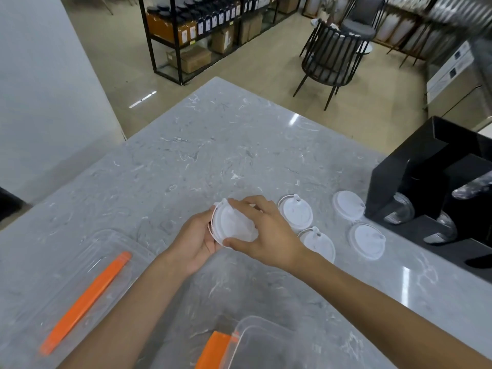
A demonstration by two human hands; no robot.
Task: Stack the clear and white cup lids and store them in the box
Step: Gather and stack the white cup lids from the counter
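Clear box (269, 347) at worktop's (213, 145) near edge. Mid-worktop, left hand (195, 242) cups held lids (231, 226) from left; right hand (269, 235) pinches them, thumb and fingers. Four loose lids (295, 213) beyond, toward right edge.

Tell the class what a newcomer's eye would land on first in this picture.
First, the left hand and right hand together holding a white lid stack mid-counter. Right of them, four white lids lie loose before a black cup dispenser. Nearest, a clear box and its orange-latched clear box lid.
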